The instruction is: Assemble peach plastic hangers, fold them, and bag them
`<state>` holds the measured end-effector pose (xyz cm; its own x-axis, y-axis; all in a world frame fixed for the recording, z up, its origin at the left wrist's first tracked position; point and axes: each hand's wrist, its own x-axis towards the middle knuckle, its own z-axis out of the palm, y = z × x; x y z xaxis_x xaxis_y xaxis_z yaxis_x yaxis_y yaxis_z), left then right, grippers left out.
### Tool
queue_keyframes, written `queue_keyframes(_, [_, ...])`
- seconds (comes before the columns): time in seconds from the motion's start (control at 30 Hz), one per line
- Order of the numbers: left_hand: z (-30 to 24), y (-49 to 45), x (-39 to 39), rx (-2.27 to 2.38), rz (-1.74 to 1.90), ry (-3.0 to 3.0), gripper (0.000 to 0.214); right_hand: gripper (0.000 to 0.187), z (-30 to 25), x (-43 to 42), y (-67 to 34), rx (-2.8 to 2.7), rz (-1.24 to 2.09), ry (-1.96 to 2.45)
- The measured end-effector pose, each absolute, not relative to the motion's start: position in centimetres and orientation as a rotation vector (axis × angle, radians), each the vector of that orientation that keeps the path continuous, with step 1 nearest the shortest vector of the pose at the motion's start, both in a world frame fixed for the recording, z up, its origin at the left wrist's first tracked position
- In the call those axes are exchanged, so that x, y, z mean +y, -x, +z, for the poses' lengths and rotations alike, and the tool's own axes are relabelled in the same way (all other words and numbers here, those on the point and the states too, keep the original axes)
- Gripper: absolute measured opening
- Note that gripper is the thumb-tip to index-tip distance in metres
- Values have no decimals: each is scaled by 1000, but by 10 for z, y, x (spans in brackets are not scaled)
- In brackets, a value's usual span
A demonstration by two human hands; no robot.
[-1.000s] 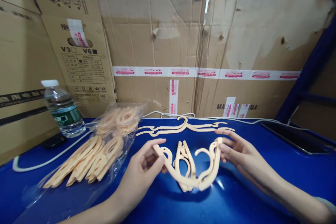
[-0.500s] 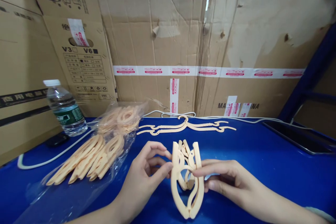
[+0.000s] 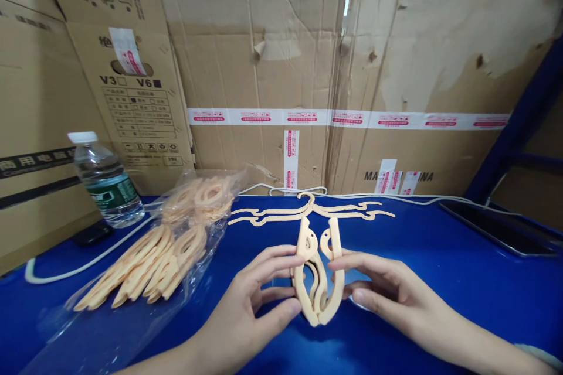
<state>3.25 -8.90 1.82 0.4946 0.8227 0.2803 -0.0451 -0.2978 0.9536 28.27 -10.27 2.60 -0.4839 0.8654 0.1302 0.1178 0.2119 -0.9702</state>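
Note:
Between my hands stands a beige folding clothes hanger (image 3: 336,293), partly folded, its two long arms raised side by side and meeting in a point at the bottom. My left hand (image 3: 264,299) is closed on its left arm, fingers and thumb at the edge. My right hand (image 3: 385,293) pinches the right arm. Parts of the hanger behind the front arms are hidden. Beyond it, an unfolded hanger (image 3: 285,211) of the same kind lies spread out on the blue table, its hook pointing away from me.
On the left, a clear plastic bag (image 3: 189,287) holds several folded hangers (image 3: 132,263). A water bottle (image 3: 108,181) and a small black object (image 3: 92,233) stand behind it. A dark phone-like slab (image 3: 497,228) lies at the right. White cable (image 3: 373,197) runs along the cardboard wall (image 3: 264,76).
The hanger in my hands has tilted and its upper ends have spread apart, with its lower point higher in view. My left hand has moved right onto the left arm.

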Motion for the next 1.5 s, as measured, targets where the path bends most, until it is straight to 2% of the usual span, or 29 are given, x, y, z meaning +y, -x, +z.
queue_keyframes(0.2, [20,-28,-98,698,952,-1915,62,31,34,-105,-282,-1844,1366,939])
queue_keyframes(0.37, [15,-20,-98,838,991,-2131,71,39,37,-92,-293,-1750,1245,1096])
queue_keyframes(0.53, [11,-17,-98,873,918,-2323,65,47,29,-82,-302,-1939,900,1341])
queue_keyframes(0.67, [24,-18,-100,869,690,-2477,57,55,24,-86,-302,-2251,552,1374])
queue_keyframes(0.8, [40,-21,-101,896,375,-2577,49,57,23,-89,-299,-2403,462,1380])
queue_keyframes(0.93, [42,-21,-101,925,314,-2642,50,56,23,-88,-296,-2435,413,1399])
queue_keyframes(1.1, [36,-18,-103,907,451,-2610,51,56,22,-87,-295,-2418,436,1357])
queue_keyframes(1.2, [32,-17,-101,895,648,-2529,45,48,23,-83,-300,-2326,428,1336])
queue_keyframes(1.37, [23,-15,-89,976,892,-2347,32,37,24,-66,-319,-2141,224,1418])
queue_keyframes(1.5, [22,-15,-81,1020,875,-2217,23,38,19,-49,-334,-2158,92,1455])
